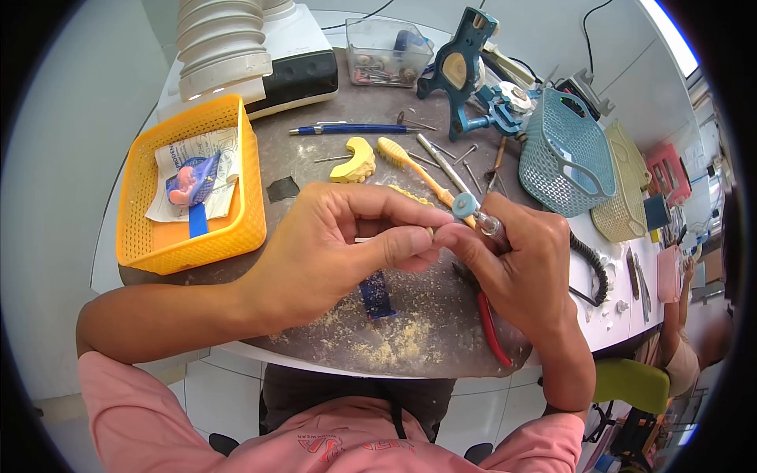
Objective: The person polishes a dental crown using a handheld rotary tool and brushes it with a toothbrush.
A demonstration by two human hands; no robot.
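My left hand (pixel 339 240) is closed in a pinch near the middle of the bench, holding a tiny pale piece (pixel 430 232) between thumb and fingers. Most of that piece is hidden, so its kind cannot be made out. My right hand (pixel 524 256) grips a rotary handpiece (pixel 491 226) tipped with a light blue grinding wheel (pixel 464 205). The wheel stands just above the left fingertips, and the two thumbs meet. Below the hands lie yellowish dust (pixel 402 339) and a dark blue strip (pixel 377 296). Behind them are a yellow dental cast (pixel 356 162) and a yellow toothbrush (pixel 410 165).
A yellow basket (pixel 256 213) holds paper and a pink-and-blue piece. Red-handled pliers (pixel 493 331) lie by my right wrist. Farther back are a blue pencil (pixel 355 128), a clear box (pixel 390 35), a blue articulator (pixel 461 75) and a teal basket (pixel 564 158). Another person sits far right.
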